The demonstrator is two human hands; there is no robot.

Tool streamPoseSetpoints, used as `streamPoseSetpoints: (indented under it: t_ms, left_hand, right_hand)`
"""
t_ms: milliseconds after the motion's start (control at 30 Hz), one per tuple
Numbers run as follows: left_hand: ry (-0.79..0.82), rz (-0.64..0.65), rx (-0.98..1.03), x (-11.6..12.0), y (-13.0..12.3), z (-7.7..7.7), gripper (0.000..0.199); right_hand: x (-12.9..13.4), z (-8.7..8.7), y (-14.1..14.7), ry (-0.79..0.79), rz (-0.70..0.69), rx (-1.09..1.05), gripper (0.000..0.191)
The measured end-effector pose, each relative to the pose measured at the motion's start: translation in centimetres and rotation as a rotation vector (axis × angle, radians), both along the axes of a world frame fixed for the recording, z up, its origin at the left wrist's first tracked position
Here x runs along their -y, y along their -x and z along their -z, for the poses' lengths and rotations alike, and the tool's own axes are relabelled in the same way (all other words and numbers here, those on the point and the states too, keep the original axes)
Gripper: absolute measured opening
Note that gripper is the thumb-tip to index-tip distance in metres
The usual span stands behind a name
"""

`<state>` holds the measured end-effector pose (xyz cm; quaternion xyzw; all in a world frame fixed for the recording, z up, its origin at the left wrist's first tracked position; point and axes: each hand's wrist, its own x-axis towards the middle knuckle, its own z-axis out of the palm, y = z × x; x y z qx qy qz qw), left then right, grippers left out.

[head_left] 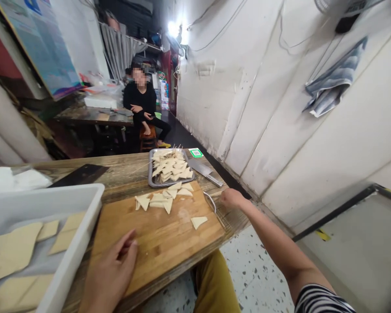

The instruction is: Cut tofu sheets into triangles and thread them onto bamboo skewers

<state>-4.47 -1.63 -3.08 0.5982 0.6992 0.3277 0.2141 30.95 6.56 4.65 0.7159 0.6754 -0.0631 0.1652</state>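
Note:
My left hand [111, 271] rests at the near left edge of a wooden cutting board [159, 243], its fingers loosely curled around nothing. Several pale triangular pieces of tofu skin [159, 201] lie on the board, with one triangle [198, 222] apart from the rest. My right hand [231, 199] reaches over the far right edge of the table, holding nothing. A thin metal wire loop [210, 201] lies just left of those fingers, apparently not touched. A steel tray [153, 174] holds a heap of skewered triangles [171, 166].
A white plastic tub [68, 208] of flat tofu sheets stands at the left. A cleaver [203, 171] lies beside the steel tray, and a dark board [81, 175] lies behind the tub. A seated person [143, 102] is at a bench farther back. A white wall runs along the right.

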Motion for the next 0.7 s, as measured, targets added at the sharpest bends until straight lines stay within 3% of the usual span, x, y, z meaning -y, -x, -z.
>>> streamPoseSetpoints:
  t_ms: [133,300,467,533,700]
  left_hand:
    - [0.009,-0.031,-0.076,0.1,-0.1,-0.4,0.046]
    - [-0.129,0.088,-0.157,-0.9,-1.9,-1.2,0.047]
    - [-0.275,0.200,-0.318,-5.1,-5.1,-2.7,0.054]
    - [-0.228,0.211,-0.421,-7.1,-6.4,-3.5,0.056]
    - [-0.059,0.093,-0.661,-10.6,-8.8,-4.4,0.060]
  right_hand:
    - [2.7,2.6,-0.5,0.017,0.008,-0.089,0.023]
    - [3.7,4.0,-0.5,-0.059,0.063,-0.137,0.032]
    - [4.5,4.1,-0.2,-0.125,0.046,-0.186,0.034]
    - [4.8,4.2,-0.1,-0.136,0.053,-0.195,0.030]
    - [4.8,4.5,0.0,-0.133,0.091,-0.200,0.025]
